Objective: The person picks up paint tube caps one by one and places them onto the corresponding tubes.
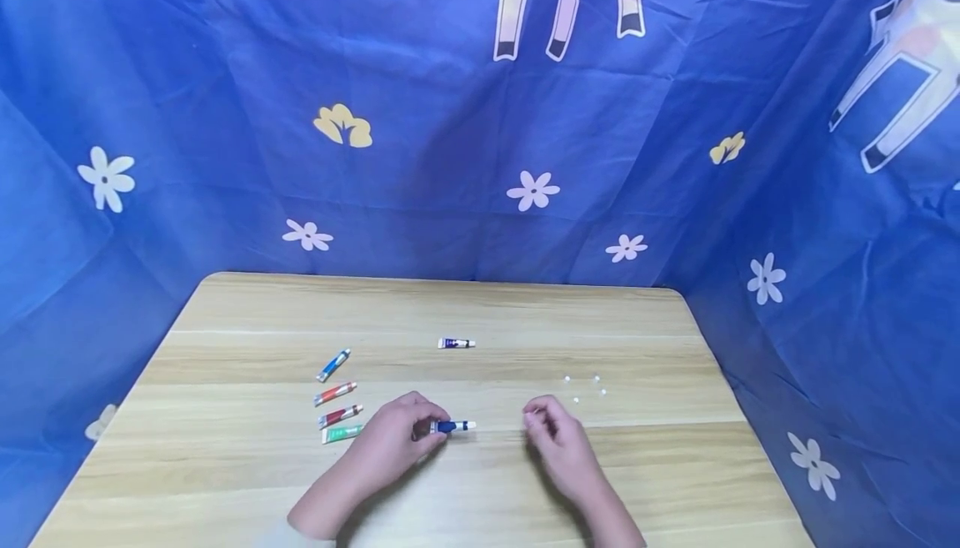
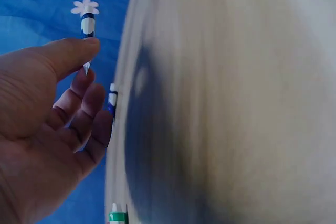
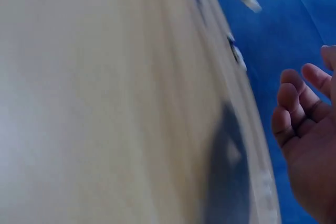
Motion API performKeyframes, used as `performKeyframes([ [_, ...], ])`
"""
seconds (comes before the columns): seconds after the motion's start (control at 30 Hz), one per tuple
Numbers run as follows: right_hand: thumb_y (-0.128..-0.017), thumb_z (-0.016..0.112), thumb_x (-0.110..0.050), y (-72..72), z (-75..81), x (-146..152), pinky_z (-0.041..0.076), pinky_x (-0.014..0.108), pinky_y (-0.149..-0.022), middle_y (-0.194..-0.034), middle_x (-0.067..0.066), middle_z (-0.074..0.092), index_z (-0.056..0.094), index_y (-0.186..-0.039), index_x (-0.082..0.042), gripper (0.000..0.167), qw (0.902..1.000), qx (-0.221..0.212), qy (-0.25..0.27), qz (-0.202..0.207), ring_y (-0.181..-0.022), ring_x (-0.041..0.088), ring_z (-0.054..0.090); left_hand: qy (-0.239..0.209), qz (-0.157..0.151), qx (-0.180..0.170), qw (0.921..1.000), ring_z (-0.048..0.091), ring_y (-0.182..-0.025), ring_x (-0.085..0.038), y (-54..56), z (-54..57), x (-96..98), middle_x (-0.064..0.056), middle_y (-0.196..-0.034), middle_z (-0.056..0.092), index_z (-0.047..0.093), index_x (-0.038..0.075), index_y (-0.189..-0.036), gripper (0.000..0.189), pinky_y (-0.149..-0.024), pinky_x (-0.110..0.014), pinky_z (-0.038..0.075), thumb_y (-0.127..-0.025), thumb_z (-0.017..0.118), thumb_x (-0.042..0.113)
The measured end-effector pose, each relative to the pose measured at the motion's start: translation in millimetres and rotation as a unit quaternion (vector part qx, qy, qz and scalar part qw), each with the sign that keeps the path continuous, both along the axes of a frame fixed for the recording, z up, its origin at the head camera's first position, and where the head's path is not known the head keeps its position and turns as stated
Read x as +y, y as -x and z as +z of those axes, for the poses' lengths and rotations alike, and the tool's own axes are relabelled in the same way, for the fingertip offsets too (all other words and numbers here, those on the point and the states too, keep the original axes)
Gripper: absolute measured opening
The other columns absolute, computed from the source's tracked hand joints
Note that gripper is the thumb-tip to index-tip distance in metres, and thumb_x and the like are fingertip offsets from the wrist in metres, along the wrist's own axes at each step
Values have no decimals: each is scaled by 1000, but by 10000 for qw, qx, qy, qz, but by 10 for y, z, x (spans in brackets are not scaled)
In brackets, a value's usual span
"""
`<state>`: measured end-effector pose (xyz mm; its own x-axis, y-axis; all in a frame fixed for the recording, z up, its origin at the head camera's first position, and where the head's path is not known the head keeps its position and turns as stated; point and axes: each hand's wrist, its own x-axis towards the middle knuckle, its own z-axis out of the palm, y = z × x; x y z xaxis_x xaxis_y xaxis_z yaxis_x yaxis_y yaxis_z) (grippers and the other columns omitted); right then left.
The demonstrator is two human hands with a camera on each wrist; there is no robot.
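1. Behind everything, a blue cloth (image 1: 427,231) hung from 9 round through 12 to 3 o'clock.
2. Below it spread the wooden table (image 1: 262,306), its far edge at 12 o'clock.
3. On the near half, the left hand (image 1: 390,439) had thumb and forefinger clamped on a dark blue tube, its other fingers loosely bent.
4. At that hand's 3 o'clock and well apart, the right hand (image 1: 561,448) had its fingers loosely curled, thumb and forefinger apart in the right wrist view, with nothing seen between them.
5. Between the hands lay the key relation, as I judged it: the dark blue tube (image 1: 453,426) ran along the 9-to-3 line, its white tip (image 1: 471,425) facing the right hand. Its body was at the left fingertips; from the right hand it lay at 9 o'clock, with table wood showing across the gap.
6. Around it were other tubes: a purple tube (image 1: 457,344) at its 12 o'clock, outside that line; then, from 10 to 9 o'clock of the left hand, a blue tube (image 1: 333,364), an orange tube (image 1: 335,394), a red tube (image 1: 341,416) and a green tube (image 1: 341,434). The left hand partly covered the green one; whether they touched, I could not tell.
7. Near the right hand's 1 o'clock sat four tiny white pieces (image 1: 597,379).
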<state>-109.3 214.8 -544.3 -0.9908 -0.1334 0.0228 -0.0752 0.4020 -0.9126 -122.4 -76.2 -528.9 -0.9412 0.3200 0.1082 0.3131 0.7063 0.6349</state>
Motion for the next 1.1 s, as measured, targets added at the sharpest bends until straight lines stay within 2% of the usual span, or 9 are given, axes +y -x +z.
performKeyframes([
  [0.07,-108,67,-18,63,-4,165,54,23,-71,-88,4,65,66,-119,-4,17,9991,75,117,-400,-76,8,59,135,43,-15,9999,55,-81,2,88,-36,-18,15,-96,70,82,25,-104,18,-75,-21,51,-89,89,20],
  [0.2,-103,71,-6,175,-34,504,53,21,-69,-89,3,64,64,-120,0,19,9932,281,193,-1109,-77,6,59,130,118,-370,9992,56,-81,-2,259,-51,-63,12,-92,68,81,25,-103,16,-74,-22,50,-91,87,18],
  [0.3,-101,72,-2,252,-55,744,52,18,-71,-91,3,63,63,-121,2,23,9864,349,57,-1604,-80,5,57,60,136,-624,9979,54,-78,-6,397,-33,-81,10,-86,64,81,23,-103,15,-71,-23,47,-92,86,16],
  [0.43,-99,74,-3,330,-81,1001,49,15,-72,-95,3,61,63,-123,0,27,9786,193,-285,-2029,-81,3,54,224,126,-634,9977,54,-77,-7,590,-23,-68,9,-83,65,81,21,-103,14,-72,-26,48,-92,86,15],
  [0.63,-101,73,-7,372,-193,1177,48,16,-73,-97,3,60,61,-128,-3,31,9781,-324,-607,-1964,-81,4,53,449,-18,-547,9975,62,-81,-8,815,-31,-24,4,-91,74,80,16,-103,13,-79,-34,57,-92,86,14],
  [0.8,-100,73,-12,366,-292,1200,49,17,-74,-97,-1,58,61,-132,-4,35,9753,-669,-806,-1944,-82,6,53,419,-184,-532,9975,64,-82,-8,994,-65,8,3,-92,77,80,15,-104,12,-82,-36,58,-93,85,15],
  [0.93,-97,78,-12,409,-302,1195,49,19,-73,-94,0,59,64,-133,-4,39,9737,-666,-974,-1949,-80,7,53,643,-182,-404,9969,66,-86,-13,1122,-75,27,2,-92,77,80,15,-103,11,-87,-42,59,-93,85,16],
  [1.1,-93,83,-14,464,-307,1171,48,20,-72,-89,0,60,70,-127,-5,38,9694,-537,-1352,-1979,-77,8,54,758,-117,-323,9965,69,-92,-19,1202,-44,50,-2,-96,78,80,14,-101,10,-93,-48,58,-93,85,16],
])
